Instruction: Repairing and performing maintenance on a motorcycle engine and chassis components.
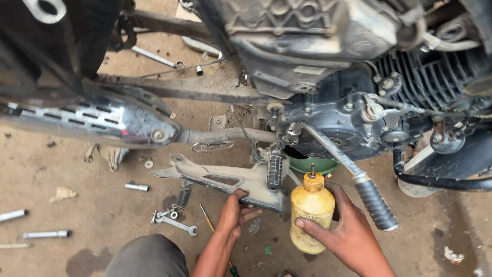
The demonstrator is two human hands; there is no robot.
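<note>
A motorcycle [328, 61] fills the top of the view, its dark engine case [338, 123] facing the camera, with the chrome exhaust [97, 120] running off to the left. Below the engine sits a green pan [313, 165], only partly in view. A grey footrest bracket [220, 179] hangs low beside the engine, and the left hand [237, 213] is clamped on its lower edge, thumb on the face and fingers curled beneath. The right hand [344, 231] is closed round a yellow oil bottle [310, 213], held upright just under the kick lever [359, 182], its metal spout pointing up. On the dirt floor [92, 205] to the left lie a spanner [179, 224], a spring [183, 195] and several loose bolts [46, 234].

The step in hand looks like oiling around the footrest and lever. The next move would likely call for tipping the bottle so the spout meets the joint, while the left hand steadies the bracket
</note>
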